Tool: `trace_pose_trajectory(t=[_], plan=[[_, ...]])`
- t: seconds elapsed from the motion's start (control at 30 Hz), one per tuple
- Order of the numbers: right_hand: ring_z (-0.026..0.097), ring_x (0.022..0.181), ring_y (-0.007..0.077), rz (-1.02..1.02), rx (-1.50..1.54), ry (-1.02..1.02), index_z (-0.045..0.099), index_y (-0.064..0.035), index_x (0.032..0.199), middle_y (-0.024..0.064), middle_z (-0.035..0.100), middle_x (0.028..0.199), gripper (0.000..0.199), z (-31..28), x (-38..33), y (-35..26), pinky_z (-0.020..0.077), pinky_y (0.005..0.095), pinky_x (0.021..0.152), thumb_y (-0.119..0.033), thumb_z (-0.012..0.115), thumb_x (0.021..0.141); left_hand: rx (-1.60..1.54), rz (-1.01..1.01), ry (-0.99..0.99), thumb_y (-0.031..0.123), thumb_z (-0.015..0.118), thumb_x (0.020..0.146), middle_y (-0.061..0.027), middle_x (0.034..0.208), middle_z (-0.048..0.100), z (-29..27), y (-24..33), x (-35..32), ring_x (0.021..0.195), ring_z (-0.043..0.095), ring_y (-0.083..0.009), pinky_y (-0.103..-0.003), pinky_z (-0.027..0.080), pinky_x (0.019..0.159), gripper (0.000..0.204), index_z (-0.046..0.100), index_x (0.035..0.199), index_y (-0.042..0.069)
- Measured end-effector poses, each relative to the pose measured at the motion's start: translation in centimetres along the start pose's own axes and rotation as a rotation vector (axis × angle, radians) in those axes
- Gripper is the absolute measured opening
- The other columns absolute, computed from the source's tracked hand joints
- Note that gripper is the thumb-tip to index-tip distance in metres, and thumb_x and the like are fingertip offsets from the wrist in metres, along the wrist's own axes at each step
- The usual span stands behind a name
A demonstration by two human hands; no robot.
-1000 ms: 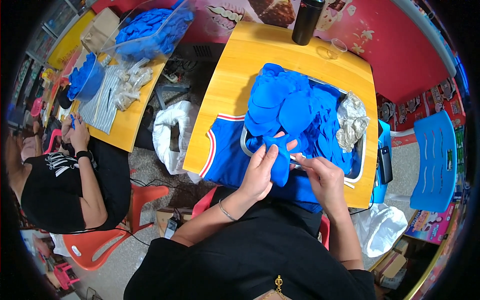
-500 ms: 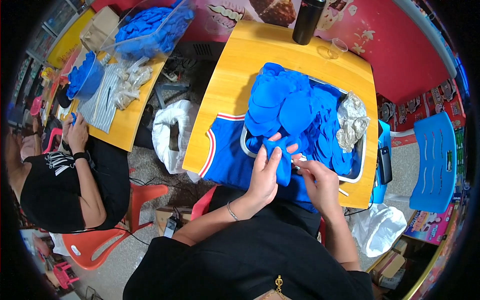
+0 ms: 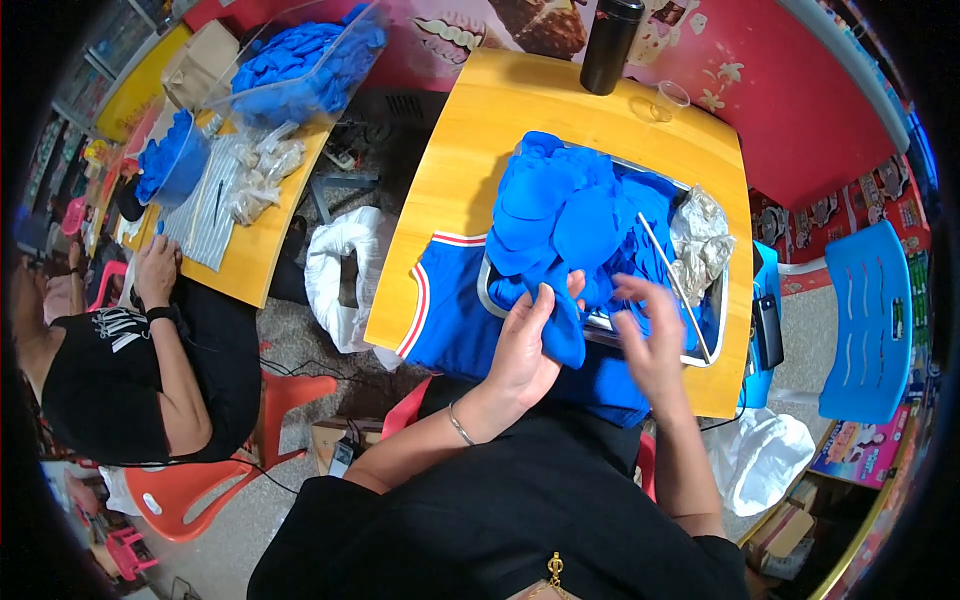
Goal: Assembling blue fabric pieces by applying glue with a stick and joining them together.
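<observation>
My left hand is closed on a limp blue piece, pinched between thumb and fingers; its lower end hangs down in a rounded tip. Close by on the right, my right hand has its fingers spread, slightly smeared by motion, with nothing visible in them. Just beyond it a thin pale stick lies slanted across the tray and its blue pieces. Heaped flat, rounded blue pieces fill the metal tray, which stands right in front of me. Whether they are cloth or rubber I cannot tell.
A crumpled clear bag lies in the tray's right side. Under the tray's left edge spreads a blue garment with red-white trim. A black bottle and clear cup stand at the back. Another person sits at the left table.
My right hand has let go of the pale stick, which now lies across the tray, and its fingers have spread. The blue piece in my left hand now hangs lower.
</observation>
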State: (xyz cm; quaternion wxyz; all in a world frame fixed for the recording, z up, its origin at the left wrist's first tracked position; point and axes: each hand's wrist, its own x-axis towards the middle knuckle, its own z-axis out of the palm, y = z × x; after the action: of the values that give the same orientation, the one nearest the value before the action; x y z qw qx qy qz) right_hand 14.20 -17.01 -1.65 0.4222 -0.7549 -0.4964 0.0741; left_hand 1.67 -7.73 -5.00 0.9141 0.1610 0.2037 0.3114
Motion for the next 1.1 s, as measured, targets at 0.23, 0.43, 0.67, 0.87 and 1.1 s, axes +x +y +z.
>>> trace_pose_trajectory(t=[0.23, 0.43, 0.67, 0.87, 1.1], plan=[[0.058, 0.071, 0.0099, 0.383, 0.724, 0.051, 0.054, -0.003, 0.098, 0.0023, 0.059, 0.08, 0.019, 5.0, -1.1, -0.8, 0.0441, 0.0223, 0.056, -0.013, 0.063, 0.084, -0.027, -0.005, -0.049, 0.027, 0.05, 0.094, -0.0035, 0.12, 0.055, -0.7, -1.2, 0.4, 0.112, 0.05, -0.0168, -0.033, 0.039, 0.096, 0.028, 0.052, 0.117, 0.013], [0.057, 0.057, 0.0077, 0.217, 0.436, -0.213, 0.053, -0.0028, 0.091, 0.0037, 0.059, 0.075, 0.015, -2.6, 2.5, -3.7, 0.0425, 0.0203, 0.044, -0.014, 0.062, 0.086, 0.112, -0.074, -0.058, 0.036, 0.044, 0.096, -0.0046, 0.125, 0.052, -1.6, -0.6, -0.1, 0.116, 0.047, -0.0172, -0.034, 0.036, 0.098, 0.037, 0.048, 0.124, 0.013], [0.063, 0.07, 0.0184, -0.17, 0.141, -0.463, 0.059, -0.0027, 0.086, 0.0079, 0.067, 0.083, 0.014, -3.1, 3.9, -1.7, 0.0474, 0.0289, 0.062, -0.014, 0.064, 0.078, -0.259, -0.332, -0.3, 0.063, 0.019, 0.091, -0.0127, 0.146, 0.028, 1.2, 0.8, -0.5, 0.135, 0.025, -0.0247, -0.04, 0.016, 0.111, 0.077, 0.018, 0.144, 0.008], [0.062, 0.06, 0.014, -0.118, 1.062, -0.48, 0.057, -0.0021, 0.089, 0.0071, 0.065, 0.077, 0.014, -5.2, 0.5, 1.2, 0.0484, 0.0281, 0.054, -0.009, 0.064, 0.079, -0.317, -0.349, -0.333, 0.064, 0.021, 0.09, -0.009, 0.145, 0.03, 0.3, 0.0, 0.5, 0.131, 0.03, -0.0206, -0.038, 0.015, 0.111, 0.079, 0.016, 0.145, 0.007], [0.064, 0.061, 0.0172, 0.304, 0.172, -0.52, 0.056, -0.0021, 0.096, 0.0092, 0.062, 0.069, 0.019, -4.6, 3.1, -2.6, 0.0477, 0.0263, 0.051, -0.01, 0.065, 0.081, -0.098, -0.434, -0.259, 0.031, 0.039, 0.098, -0.0072, 0.125, 0.05, 0.2, 0.5, -0.2, 0.113, 0.052, -0.0175, -0.042, 0.043, 0.099, 0.041, 0.041, 0.129, 0.005]])
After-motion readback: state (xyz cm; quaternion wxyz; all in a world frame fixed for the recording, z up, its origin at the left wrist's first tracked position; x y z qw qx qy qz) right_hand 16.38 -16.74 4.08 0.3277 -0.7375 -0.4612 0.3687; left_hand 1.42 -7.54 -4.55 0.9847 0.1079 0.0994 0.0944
